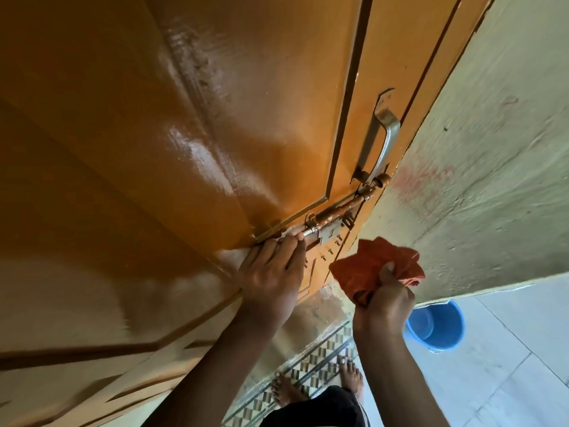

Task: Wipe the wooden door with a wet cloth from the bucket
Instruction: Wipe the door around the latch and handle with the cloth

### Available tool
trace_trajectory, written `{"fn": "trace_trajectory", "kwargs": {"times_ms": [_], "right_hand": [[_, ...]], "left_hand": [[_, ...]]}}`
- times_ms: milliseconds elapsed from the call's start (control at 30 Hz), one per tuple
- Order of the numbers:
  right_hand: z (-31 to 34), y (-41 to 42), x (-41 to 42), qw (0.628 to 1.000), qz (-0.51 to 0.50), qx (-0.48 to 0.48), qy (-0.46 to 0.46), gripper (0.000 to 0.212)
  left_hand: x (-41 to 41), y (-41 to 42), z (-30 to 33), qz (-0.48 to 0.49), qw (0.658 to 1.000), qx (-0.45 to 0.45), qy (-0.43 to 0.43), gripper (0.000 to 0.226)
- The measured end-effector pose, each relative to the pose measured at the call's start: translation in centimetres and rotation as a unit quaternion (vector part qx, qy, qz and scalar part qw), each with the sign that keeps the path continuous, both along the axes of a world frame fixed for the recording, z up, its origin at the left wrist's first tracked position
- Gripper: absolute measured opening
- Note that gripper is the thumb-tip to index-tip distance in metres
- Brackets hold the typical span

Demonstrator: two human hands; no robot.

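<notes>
The head view, the only one, looked down along the door (pixel 215 134), which filled the left and upper frame and leaned away toward the top. Its orange panels shone wet in patches. The left hand (pixel 271 272) lay flat against the door, fingertips curled on the near end of the bolt (pixel 335 215), closed on it rather than spread. The right hand (pixel 385 300) was clenched on a bunched red cloth (pixel 375 263), held just off the door's edge, right of the bolt plate and not touching the wood as far as could be told.

The bolt's long axis ran up and to the right, from the left fingertips toward the door edge, ending below the handle (pixel 380 140). The cloth sat right of and slightly below the bolt, so the right hand was the nearer one to wipe it, with the stroke likely to follow that axis up and leftward.

Room was tight to the right: the wall (pixel 477 149) met the door edge just beyond the handle. The bucket (pixel 437 325) stood on the floor (pixel 508 365) below the right hand, near the wall's foot, in easy reach for rewetting. Bare feet (pixel 286 389) stood on a patterned threshold strip (pixel 320 359) between door and bucket.
</notes>
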State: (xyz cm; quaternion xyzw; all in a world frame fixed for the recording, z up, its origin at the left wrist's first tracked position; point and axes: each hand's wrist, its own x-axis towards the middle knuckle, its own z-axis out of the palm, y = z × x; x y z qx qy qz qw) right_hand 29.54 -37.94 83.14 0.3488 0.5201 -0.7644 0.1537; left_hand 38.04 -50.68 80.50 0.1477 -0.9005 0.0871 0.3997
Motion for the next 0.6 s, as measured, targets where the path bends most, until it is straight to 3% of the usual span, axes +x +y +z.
{"fn": "trace_trajectory", "kwargs": {"times_ms": [100, 200, 300, 500, 600], "right_hand": [[2.1, -1.2, 0.8, 0.995, 0.019, 0.000, 0.101, 0.004], [3.6, -3.2, 1.8, 0.977, 0.096, 0.030, 0.188, 0.027], [3.3, -4.8, 2.9, 0.952, 0.163, 0.084, 0.245, 0.022], [1.5, -5.9, 0.3, 0.942, 0.126, 0.184, 0.252, 0.034], [0.7, -5.7, 1.0, 0.881, 0.207, 0.267, 0.331, 0.028]], "left_hand": [[0.1, 0.2, 0.2, 0.001, 1.000, 0.001, -0.006, 0.018], [0.1, 0.2, 0.7, 0.004, 1.000, 0.012, -0.010, 0.036], [0.2, 0.2, 0.9, 0.001, 1.000, 0.017, -0.017, 0.043], [0.3, -0.3, 0.4, 0.001, 0.998, -0.045, -0.033, 0.016], [0.3, -0.4, 0.4, -0.005, 0.998, -0.047, -0.034, 0.011]]}}
